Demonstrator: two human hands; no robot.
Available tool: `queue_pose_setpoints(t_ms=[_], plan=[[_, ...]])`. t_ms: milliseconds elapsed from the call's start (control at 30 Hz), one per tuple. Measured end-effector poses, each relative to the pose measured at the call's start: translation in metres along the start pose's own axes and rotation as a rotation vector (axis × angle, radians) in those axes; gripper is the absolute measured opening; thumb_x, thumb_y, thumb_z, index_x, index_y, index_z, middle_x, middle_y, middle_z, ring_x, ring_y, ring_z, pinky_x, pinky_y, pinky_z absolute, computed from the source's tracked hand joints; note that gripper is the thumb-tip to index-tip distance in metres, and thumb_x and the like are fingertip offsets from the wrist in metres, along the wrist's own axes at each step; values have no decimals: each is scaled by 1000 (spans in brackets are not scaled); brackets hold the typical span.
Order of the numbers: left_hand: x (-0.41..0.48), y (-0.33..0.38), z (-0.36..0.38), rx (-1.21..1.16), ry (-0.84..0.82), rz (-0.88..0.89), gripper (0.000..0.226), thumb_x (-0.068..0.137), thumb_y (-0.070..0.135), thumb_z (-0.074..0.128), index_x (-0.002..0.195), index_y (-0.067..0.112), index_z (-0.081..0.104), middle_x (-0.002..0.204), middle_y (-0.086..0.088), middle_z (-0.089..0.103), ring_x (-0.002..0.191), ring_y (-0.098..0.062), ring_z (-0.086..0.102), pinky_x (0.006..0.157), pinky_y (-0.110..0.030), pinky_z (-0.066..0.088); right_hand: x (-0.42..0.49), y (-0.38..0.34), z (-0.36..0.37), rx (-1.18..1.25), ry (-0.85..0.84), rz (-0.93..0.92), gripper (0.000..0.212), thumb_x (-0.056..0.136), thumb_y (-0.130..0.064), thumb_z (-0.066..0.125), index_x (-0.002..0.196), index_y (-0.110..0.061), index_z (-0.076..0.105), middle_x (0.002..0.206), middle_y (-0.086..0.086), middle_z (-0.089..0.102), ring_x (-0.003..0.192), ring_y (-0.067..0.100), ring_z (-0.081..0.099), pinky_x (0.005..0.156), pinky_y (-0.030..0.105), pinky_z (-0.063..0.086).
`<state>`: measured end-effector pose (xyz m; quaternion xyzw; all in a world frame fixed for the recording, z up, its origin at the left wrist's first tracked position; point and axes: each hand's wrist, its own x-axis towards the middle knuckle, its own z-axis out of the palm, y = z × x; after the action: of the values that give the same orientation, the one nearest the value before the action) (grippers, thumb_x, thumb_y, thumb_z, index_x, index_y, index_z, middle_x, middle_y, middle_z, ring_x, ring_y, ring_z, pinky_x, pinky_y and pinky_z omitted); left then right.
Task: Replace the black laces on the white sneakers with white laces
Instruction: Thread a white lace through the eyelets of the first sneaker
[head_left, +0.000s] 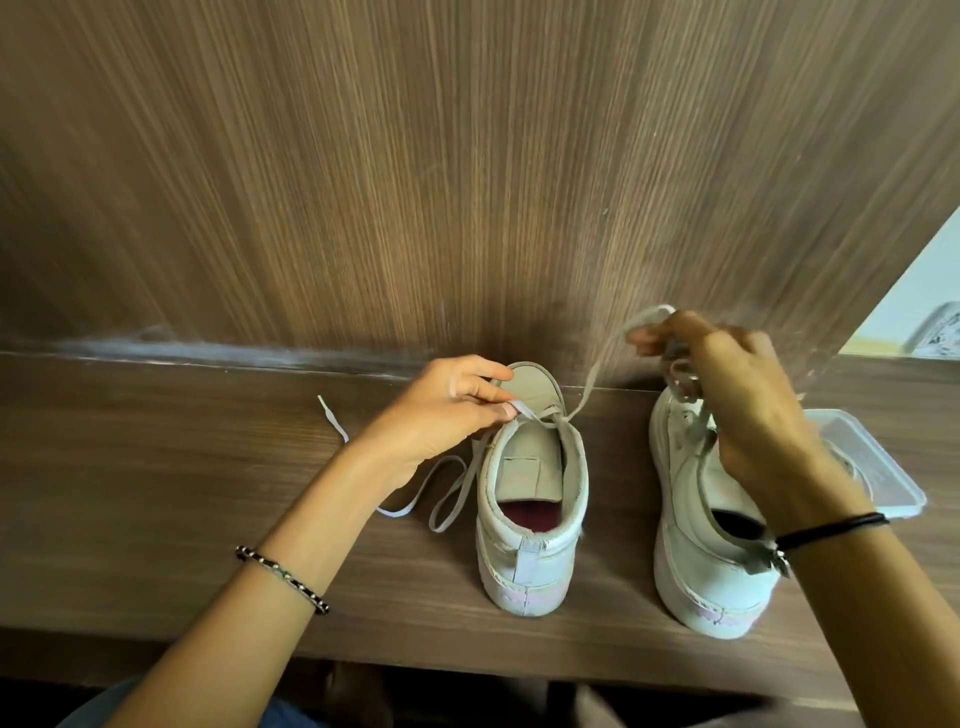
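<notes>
a white lace (589, 387) is pinched by the left hand (447, 410) at the collar of the left-standing sneaker (530, 499) on the counter (156, 493), its length drawn up and rightward to the right hand (737, 410), where it seems gripped in curled fingers.

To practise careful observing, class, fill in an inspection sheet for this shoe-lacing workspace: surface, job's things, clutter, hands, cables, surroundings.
Surface: brown wooden ledge, carrying both sneakers.
Job's things: left sneaker and right sneaker, heels toward the camera; white lace crosses the left sneaker's opening, one end trailing on the ledge; no black lace seen.
Clutter: clear plastic box beside the right sneaker.
Hands: left hand pinches the lace by the left sneaker's tongue; right hand grips the other end, raised.
Cables: nothing seen.
Surroundings: wood-grain wall panel behind the ledge.
</notes>
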<state>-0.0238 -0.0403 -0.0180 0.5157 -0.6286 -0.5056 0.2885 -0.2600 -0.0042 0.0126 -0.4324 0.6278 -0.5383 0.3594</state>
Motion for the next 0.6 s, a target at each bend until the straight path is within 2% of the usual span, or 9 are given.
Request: queue_pose_setpoints(t_ms=[67,133,200,233,300,367,433,467,600], plan=[[-1,1,0,0,5,16,37,91,2,73,125,11,68,104,-5,77,90,-5,69,71,-6,50,-3,2,0,-211,-99,-34,28,94,-39,62,85,-20,81,91,-4,79,94,15,69,84,33,45],[-2,2,1,27,29,47,31,91,1,73,120,10,71,104,-8,76,87,-4,66,72,-7,52,-7,5,1,-436,-168,-153,31,97,-43,60,89,-19,79,83,0,77,89,25,69,86,39,50],[-2,0,2,67,48,93,24,91,2,73,113,9,75,103,-7,76,84,1,66,76,-8,52,-7,9,6,-688,-164,-372,26,94,-39,62,109,-22,74,91,-2,74,100,26,67,96,43,47],[-1,-1,2,84,47,113,21,90,2,73,110,9,77,102,-5,76,83,4,66,78,-8,52,-8,9,10,-753,-181,-481,34,91,-32,65,124,-22,68,105,-4,71,109,23,63,100,35,45],[-1,-1,2,103,40,142,19,90,3,73,108,9,78,101,-3,77,83,6,66,81,-9,52,-6,8,15,-776,-257,-674,59,83,-13,72,140,-19,57,129,-6,60,111,18,57,92,15,39],[0,-2,1,108,34,152,19,90,3,73,107,10,78,100,-4,77,86,4,67,83,-12,54,-5,8,18,-770,-330,-796,63,77,-2,73,137,-17,60,129,-11,59,94,11,60,82,16,45],[-1,-1,1,113,27,147,19,92,4,72,108,12,78,101,-3,77,94,-5,70,86,-17,55,-4,13,18,-749,-413,-790,50,78,2,73,124,-15,69,105,-20,68,80,8,67,78,17,52],[-2,-1,1,123,17,143,20,93,4,70,108,14,78,102,-2,77,97,-8,70,87,-17,54,-4,15,18,-757,-441,-758,42,80,2,73,118,-15,72,97,-18,72,80,6,71,78,14,52],[-6,6,2,178,-55,128,26,94,8,63,109,24,78,99,9,77,94,1,68,80,-11,52,-2,24,17,-786,-467,-631,23,88,-6,77,109,-14,77,94,-5,79,86,2,71,77,1,45]])
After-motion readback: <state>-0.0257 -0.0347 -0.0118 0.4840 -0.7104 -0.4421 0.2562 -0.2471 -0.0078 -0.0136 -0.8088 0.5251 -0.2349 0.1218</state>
